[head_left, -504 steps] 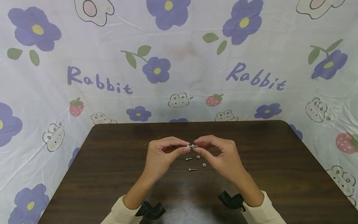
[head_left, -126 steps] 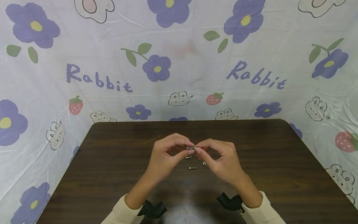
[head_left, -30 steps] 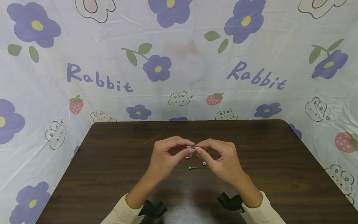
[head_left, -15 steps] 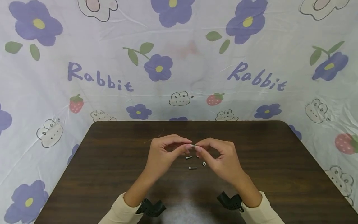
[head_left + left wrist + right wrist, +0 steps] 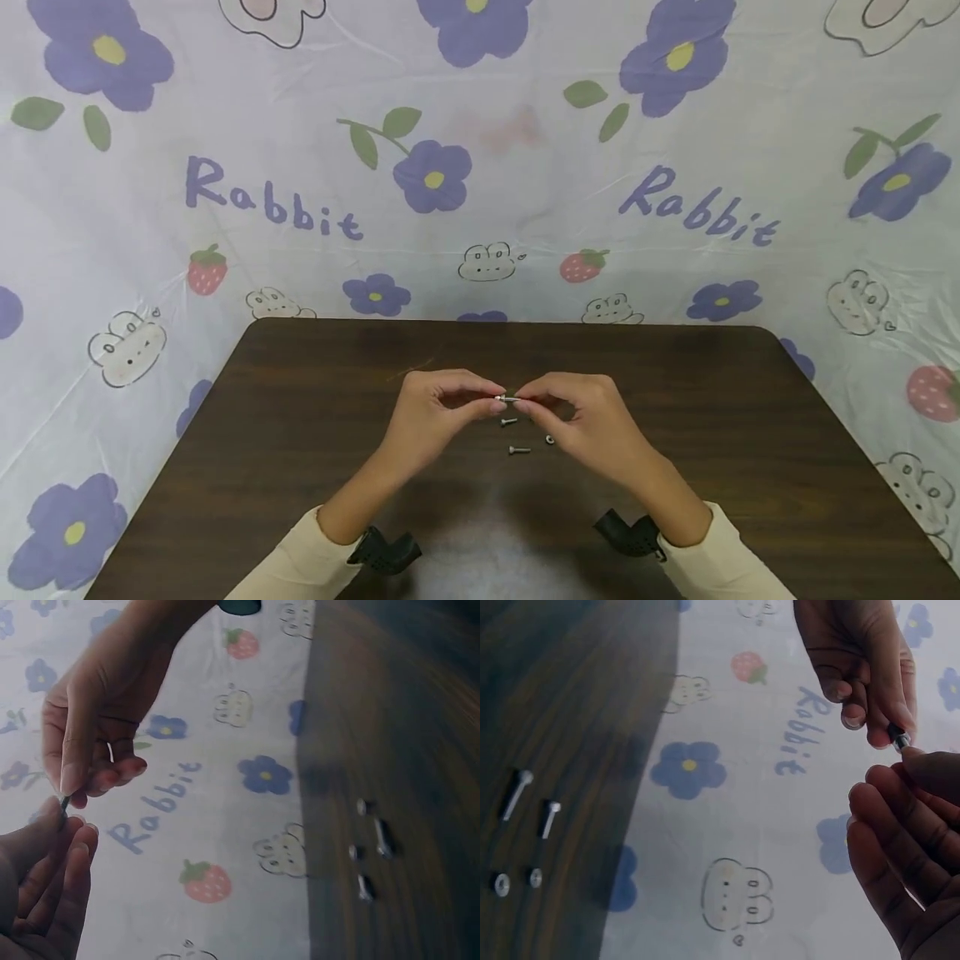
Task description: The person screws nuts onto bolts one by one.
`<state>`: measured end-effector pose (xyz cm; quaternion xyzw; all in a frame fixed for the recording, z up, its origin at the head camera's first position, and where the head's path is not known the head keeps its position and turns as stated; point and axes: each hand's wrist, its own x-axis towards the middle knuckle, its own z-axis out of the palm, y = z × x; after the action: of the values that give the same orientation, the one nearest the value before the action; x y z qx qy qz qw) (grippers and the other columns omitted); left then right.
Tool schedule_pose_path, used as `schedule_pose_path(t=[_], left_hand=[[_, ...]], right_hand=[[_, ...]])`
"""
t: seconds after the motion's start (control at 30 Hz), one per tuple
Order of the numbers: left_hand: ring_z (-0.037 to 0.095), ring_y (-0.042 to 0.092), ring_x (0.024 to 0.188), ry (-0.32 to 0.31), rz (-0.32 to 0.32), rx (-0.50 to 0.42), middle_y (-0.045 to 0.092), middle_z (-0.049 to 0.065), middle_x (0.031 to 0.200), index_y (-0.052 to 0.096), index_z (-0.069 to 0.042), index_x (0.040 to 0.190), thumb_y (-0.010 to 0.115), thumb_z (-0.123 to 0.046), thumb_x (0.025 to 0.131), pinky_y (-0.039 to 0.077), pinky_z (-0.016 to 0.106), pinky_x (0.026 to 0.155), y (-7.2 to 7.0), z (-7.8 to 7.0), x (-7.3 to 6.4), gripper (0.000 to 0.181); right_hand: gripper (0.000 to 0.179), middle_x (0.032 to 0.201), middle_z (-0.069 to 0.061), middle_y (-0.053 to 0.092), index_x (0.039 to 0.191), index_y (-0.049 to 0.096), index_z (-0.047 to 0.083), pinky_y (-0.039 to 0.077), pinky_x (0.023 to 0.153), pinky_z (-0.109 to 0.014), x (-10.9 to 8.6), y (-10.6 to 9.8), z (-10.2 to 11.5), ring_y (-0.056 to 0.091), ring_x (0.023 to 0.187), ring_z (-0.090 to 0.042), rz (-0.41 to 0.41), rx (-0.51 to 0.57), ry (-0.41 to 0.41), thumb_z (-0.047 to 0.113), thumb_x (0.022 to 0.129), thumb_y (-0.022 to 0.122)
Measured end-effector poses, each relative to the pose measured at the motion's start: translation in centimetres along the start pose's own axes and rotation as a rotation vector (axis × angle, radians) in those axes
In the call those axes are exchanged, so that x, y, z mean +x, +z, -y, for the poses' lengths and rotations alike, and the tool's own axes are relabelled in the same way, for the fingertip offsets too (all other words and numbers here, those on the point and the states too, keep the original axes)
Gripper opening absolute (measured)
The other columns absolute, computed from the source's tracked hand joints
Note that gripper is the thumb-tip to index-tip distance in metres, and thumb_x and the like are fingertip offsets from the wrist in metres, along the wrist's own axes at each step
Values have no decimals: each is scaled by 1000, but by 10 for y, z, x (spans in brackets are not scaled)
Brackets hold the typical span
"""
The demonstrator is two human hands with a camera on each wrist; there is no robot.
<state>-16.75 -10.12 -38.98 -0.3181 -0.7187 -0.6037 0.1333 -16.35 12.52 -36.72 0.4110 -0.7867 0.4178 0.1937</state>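
A small silver bolt point(image 5: 510, 399) is held level between both hands above the table, in the middle of the head view. Thumb and forefinger of the left hand point(image 5: 427, 417) pinch its left end, and the right hand point(image 5: 588, 417) pinches the other end the same way. A wider silver piece shows beside the left fingertips, with the thin shank running to the right ones. The right wrist view shows the bolt point(image 5: 900, 739) with a dark end at the left fingers; the fingertips cover much of it.
Below the hands, a shorter bolt point(image 5: 508, 422) and a longer bolt point(image 5: 519, 451) lie on the dark wooden table point(image 5: 300, 500). Two nuts, one nut point(image 5: 501, 884) and another nut point(image 5: 535, 877), lie near them. A patterned cloth point(image 5: 525, 192) hangs behind the table.
Over the last second the fingertips of the two hands have drawn slightly apart, baring more shank. Seconds ago a nut showed around mid-shank between them. The loose bolts and nuts stay put.
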Motion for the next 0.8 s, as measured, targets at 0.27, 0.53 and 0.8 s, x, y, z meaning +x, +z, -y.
schedule_pose_path(t=[0.27,0.53,0.8], left_hand=[[11,72,76,-100,57,95,77,-3,90,81,-10,97,82,-14,85,61,30,65,-3,18,-7,12],[5,72,76,-202,109,246,77,-1,91,81,-12,96,83,-12,84,60,25,67,-12,30,-17,12],[5,70,76,-262,201,352,77,-2,89,82,-8,96,82,-11,85,58,22,68,-18,47,-24,11]], right_hand=[[9,84,5,73,92,77,10,55,57,-23,-7,14,-16,61,67,-1,114,-83,56,4,87,80],[4,82,3,73,89,78,9,49,56,-17,-3,33,-21,58,63,0,228,-229,63,10,87,82],[5,80,4,72,87,79,13,47,55,-17,-2,53,-31,61,63,-4,286,-308,78,12,85,84]])
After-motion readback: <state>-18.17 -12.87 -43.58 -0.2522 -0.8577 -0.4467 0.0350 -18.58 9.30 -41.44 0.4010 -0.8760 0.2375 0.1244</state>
